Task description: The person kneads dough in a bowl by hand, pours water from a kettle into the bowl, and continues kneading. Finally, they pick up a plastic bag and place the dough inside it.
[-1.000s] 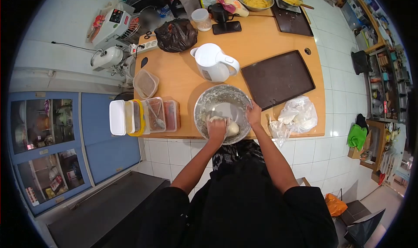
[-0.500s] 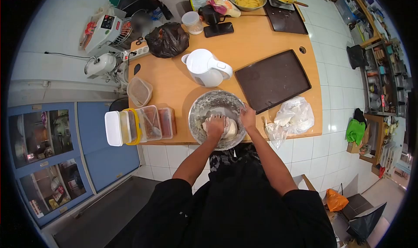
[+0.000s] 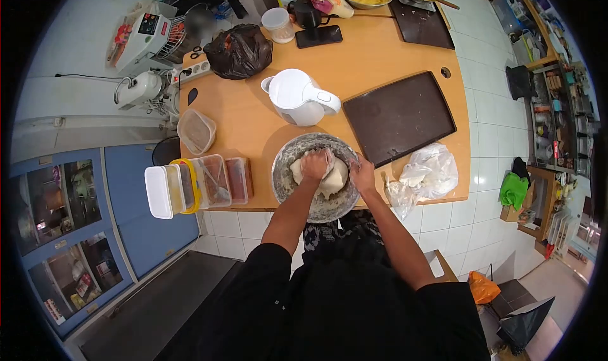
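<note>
A wide metal mixing bowl (image 3: 284,195), its inside smeared with flour and dough, stands at the table's front edge. In it lies a pale lump of dough (image 3: 334,179). My left hand (image 3: 314,164) is pressed into the top of the dough, its fingers curled and whitish with dough; part of them is hidden in the lump. On the bowl's right side, my right hand (image 3: 361,173) is closed around the rim.
Behind the bowl stands a white pitcher (image 3: 296,97). A dark baking tray (image 3: 400,117) and a crumpled plastic bag (image 3: 432,172) lie to the right. Plastic containers (image 3: 212,182) line the front left. Farther back are a black bag (image 3: 239,52) and a phone (image 3: 318,36).
My left hand has shifted slightly back and up, from spread over the dough to curled into it. More of the dough shows now. My right hand stays at the rim.
</note>
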A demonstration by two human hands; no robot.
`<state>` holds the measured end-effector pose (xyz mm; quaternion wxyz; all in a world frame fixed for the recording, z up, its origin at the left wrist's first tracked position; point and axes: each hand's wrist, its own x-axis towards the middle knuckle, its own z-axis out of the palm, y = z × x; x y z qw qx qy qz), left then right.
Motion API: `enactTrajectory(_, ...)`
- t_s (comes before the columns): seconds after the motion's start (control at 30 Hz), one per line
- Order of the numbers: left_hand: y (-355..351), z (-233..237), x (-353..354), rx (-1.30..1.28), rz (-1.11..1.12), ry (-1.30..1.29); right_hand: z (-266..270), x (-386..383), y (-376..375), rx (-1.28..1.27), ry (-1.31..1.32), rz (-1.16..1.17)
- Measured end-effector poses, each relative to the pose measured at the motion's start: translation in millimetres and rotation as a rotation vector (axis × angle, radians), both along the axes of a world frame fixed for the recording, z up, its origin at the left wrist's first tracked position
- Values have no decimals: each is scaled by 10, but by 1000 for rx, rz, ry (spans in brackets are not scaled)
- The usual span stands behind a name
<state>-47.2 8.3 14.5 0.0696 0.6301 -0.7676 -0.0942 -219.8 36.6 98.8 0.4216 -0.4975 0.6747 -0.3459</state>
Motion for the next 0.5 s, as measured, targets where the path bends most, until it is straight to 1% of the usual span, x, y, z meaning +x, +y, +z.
enactTrajectory(0.07, -47, 31, -40, -6, 111, -4, -79, -8, -1, -6, 6, -5)
enactTrajectory(0.1, -58, 156, -60, 19, 154, 29, -82, 12, 11, -8, 5, -6)
enactTrajectory(0.17, -113, 113, -64, 37, 222, 82, -86, 23, -18, -70, 42, -8)
enactTrajectory(0.2, -101, 171, -72, 54, 253, 111, -62, 25, 9, -93, 64, -12)
enactTrajectory(0.27, -44, 305, -24, 54, 185, 309, -19, 40, 9, -32, 94, -23)
enactTrajectory(0.3, -13, 465, -18, 54, 152, 408, 2, 51, 2, -1, 108, -27)
enactTrajectory(0.4, 141, 882, -30, 183, 5, 471, 14, 82, 32, -1, 141, -53)
enactTrajectory(0.43, 200, 959, -37, 352, -74, 310, 28, 87, 56, 1, 138, -53)
enactTrajectory(0.5, 436, 966, -2, 290, -45, 273, 57, 82, 47, -3, 131, -53)
